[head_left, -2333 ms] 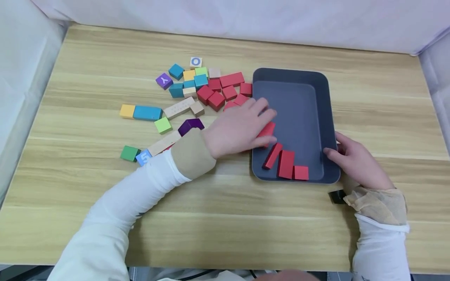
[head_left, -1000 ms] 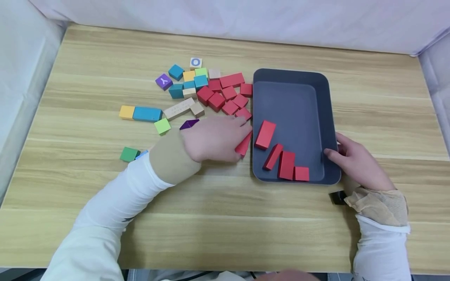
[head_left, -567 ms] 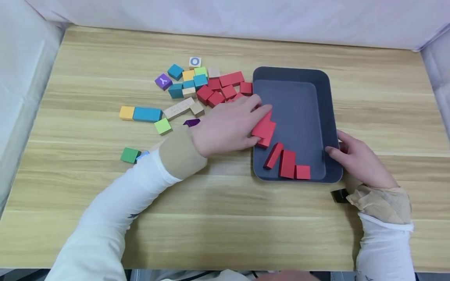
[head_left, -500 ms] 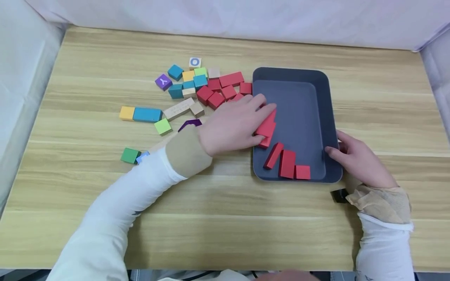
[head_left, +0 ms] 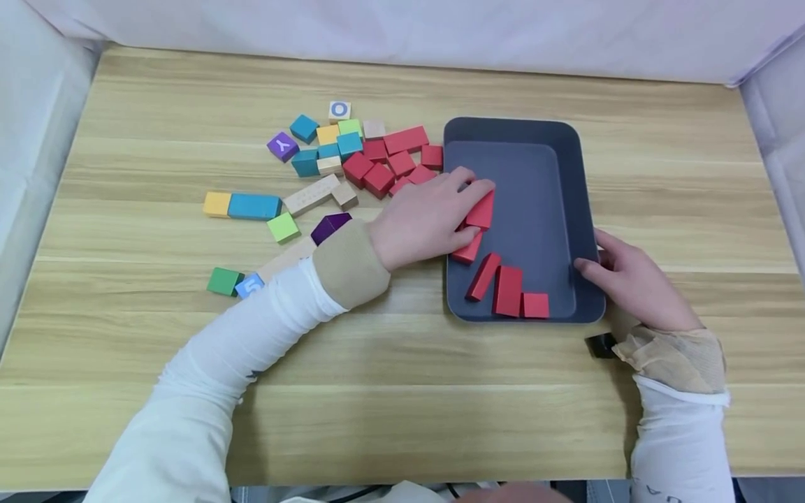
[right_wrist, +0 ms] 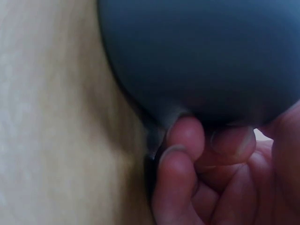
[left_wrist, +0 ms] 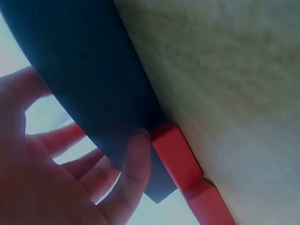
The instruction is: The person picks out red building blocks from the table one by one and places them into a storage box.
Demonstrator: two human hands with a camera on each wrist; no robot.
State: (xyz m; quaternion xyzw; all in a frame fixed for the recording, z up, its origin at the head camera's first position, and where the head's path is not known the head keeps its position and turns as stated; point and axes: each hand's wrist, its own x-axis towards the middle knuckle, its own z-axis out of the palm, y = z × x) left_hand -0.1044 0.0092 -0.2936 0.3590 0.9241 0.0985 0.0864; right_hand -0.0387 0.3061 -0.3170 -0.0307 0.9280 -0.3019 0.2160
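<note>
We see the red block (head_left: 481, 212) inside the outline of the tray (head_left: 534, 181), near its left wall, just to the right of the left hand (head_left: 424, 220). The fingers of this hand are bent and spread only about as wide as the block: the thumb touches its near end, the forefinger lies at its far end, so we judge that they pinch it lightly. Its visible face runs away from the person, leaning a little to the right; a part is hidden by the fingers, so the full length we cannot tell.

Just below its near end lies the lower block (head_left: 467, 248), also red and in the tray. Whether the pinched block rests on it or hangs above, we are not able to say. In the left wrist view the tray wall hides this block from us.

The right hand (head_left: 641, 279) is well apart, at the opposite side of the tray. Its thumb is on the rim and its other fingers are curled below, holding the tray. Therefore the left hand is clearly the nearer one to the block, and the bare floor of the tray lies to the right of its fingertips.
</note>
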